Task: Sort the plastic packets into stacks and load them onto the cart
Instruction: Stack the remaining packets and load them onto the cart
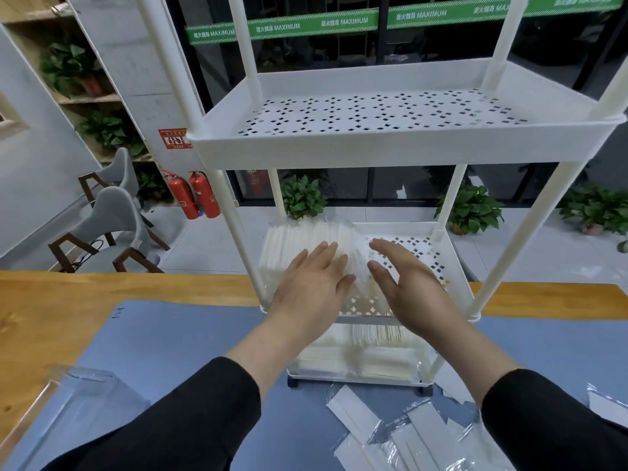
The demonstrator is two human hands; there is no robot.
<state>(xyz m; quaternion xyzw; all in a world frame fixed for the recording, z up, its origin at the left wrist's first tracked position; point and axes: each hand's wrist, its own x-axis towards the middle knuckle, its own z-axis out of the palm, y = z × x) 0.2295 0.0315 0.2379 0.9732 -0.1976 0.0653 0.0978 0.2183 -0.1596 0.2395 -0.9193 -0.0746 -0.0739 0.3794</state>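
A white three-tier cart (401, 147) stands on the blue mat. Its middle shelf (424, 246) holds a row of white plastic packets (306, 232) on the left side. My left hand (312, 283) lies flat on that row, fingers straight. My right hand (404, 283) is held edge-on beside the row's right end, fingers straight, with a packet's clear plastic between the two hands. More packets fill the bottom shelf (360, 365). Loose packets (390, 433) lie scattered on the mat near my right sleeve.
The top shelf (373, 110) is bare. A clear plastic bin (68, 399) sits at the mat's left. The blue mat (176, 341) covers a wooden table (68, 300). Grey chairs (112, 226), fire extinguishers (193, 195) and potted plants stand beyond.
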